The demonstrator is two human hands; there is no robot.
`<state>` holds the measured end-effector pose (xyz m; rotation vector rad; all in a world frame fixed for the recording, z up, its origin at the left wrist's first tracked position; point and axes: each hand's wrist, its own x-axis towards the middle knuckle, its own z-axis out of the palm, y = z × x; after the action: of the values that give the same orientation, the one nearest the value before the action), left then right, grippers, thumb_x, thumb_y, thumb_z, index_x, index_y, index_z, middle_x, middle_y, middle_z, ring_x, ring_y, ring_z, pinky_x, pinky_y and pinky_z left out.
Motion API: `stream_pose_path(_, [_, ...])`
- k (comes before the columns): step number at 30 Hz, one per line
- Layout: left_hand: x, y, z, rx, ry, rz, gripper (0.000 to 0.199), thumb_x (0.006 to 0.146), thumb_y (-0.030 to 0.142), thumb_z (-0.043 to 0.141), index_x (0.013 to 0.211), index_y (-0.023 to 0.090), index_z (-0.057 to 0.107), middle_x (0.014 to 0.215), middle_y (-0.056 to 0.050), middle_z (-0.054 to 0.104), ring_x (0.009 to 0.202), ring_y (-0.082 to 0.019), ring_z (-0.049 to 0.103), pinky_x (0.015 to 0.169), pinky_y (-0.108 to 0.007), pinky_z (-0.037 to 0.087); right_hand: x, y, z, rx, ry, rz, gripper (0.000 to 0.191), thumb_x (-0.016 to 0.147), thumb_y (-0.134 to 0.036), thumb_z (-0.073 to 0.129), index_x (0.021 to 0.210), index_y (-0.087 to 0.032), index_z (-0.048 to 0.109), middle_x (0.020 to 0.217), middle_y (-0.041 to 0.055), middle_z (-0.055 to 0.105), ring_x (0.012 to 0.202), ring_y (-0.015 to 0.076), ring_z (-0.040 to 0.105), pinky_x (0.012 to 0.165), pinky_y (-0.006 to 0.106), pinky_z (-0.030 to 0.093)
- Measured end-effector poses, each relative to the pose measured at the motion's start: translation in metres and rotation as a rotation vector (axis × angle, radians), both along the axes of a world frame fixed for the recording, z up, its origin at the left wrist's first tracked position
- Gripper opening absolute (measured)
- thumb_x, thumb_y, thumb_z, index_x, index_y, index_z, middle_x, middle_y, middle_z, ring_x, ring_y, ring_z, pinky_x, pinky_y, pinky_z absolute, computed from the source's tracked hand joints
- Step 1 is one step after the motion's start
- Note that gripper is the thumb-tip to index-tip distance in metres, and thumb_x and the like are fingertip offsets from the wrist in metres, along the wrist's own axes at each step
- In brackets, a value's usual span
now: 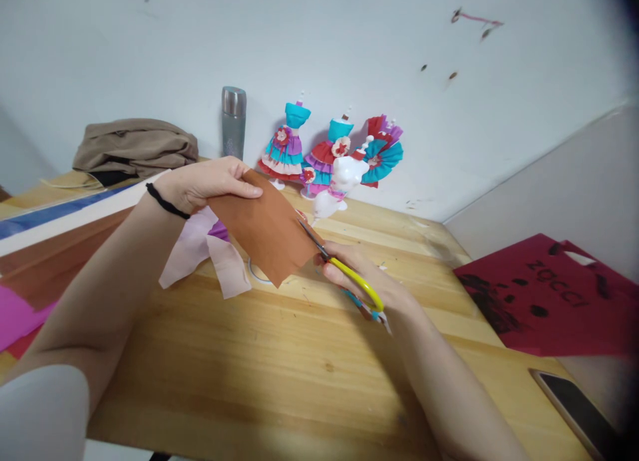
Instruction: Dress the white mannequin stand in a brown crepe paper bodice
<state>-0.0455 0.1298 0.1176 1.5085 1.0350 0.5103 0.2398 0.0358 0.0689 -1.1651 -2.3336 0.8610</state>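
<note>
1. Pinching the brown sheet (264,225) above the table (279,388): left hand (214,185).
2. Right hand (368,267) grips scissors (358,279) at its right edge; cutting looks unfinished.
3. Far dresses (282,156) look finished; white form (349,173), mostly bare.

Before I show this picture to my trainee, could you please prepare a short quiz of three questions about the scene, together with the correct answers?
1. Choose one. The right hand holds:
A) a phone
B) scissors
C) a red bag

2. True or false: the left hand is holding the brown sheet.

3. Fill in the blank. As seen in the picture, the grey bottle stands between the small dressed figures and the ______.

Key:
1. B
2. True
3. brown cloth
</note>
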Motion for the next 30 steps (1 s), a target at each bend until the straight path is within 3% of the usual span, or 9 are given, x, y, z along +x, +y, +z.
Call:
stream_pose_path(6, [-0.0023, 0.0010, -0.0002, 0.027, -0.015, -0.016, 0.030, 0.066, 0.038, 0.079, 0.088, 0.017, 0.078, 0.079, 0.001, 0.077, 0.093, -0.025, 0.073, 0.085, -0.030, 0.055, -0.0025, -0.0007, -0.0006, 0.022, 0.021, -0.008, 0.054, 0.090, -0.076, 0.035, 0.076, -0.024, 0.044, 0.070, 0.0011, 0.045, 0.062, 0.0179, 0.041, 0.059, 0.033, 0.036])
stream_pose_path(19, [-0.0031, 0.0042, -0.0022, 0.016, -0.015, -0.015, 0.034, 0.068, 0.036, 0.077, 0.098, 0.019, 0.078, 0.079, 0.000, 0.077, 0.095, -0.026, 0.073, 0.086, -0.033, 0.055, 0.0014, 0.0041, -0.0077, -0.003, 0.026, -0.047, 0.043, 0.090, -0.066, 0.048, 0.076, -0.025, 0.049, 0.065, 0.0003, 0.044, 0.061, 0.0186, 0.042, 0.056, 0.032, 0.036])
stream_pose_path(24, [-0.0021, 0.0030, -0.0015, -0.017, -0.022, 0.006, 0.028, 0.067, 0.033, 0.078, 0.089, 0.016, 0.078, 0.080, -0.003, 0.077, 0.097, -0.028, 0.073, 0.087, -0.033, 0.055, 0.0017, 0.0026, -0.0070, -0.011, 0.032, -0.033, 0.042, 0.089, -0.065, 0.052, 0.078, -0.024, 0.051, 0.070, 0.0009, 0.049, 0.063, 0.0183, 0.046, 0.057, 0.032, 0.038])
stream_pose_path(30, [0.0030, -0.0030, 0.0019, -0.047, -0.037, 0.023, 0.021, 0.065, 0.029, 0.078, 0.079, 0.014, 0.076, 0.078, -0.005, 0.077, 0.104, -0.031, 0.070, 0.090, -0.034, 0.054, -0.0003, -0.0023, -0.0006, -0.006, 0.023, -0.020, 0.049, 0.092, -0.071, 0.039, 0.081, -0.024, 0.050, 0.073, 0.0022, 0.050, 0.066, 0.0188, 0.046, 0.060, 0.033, 0.039])
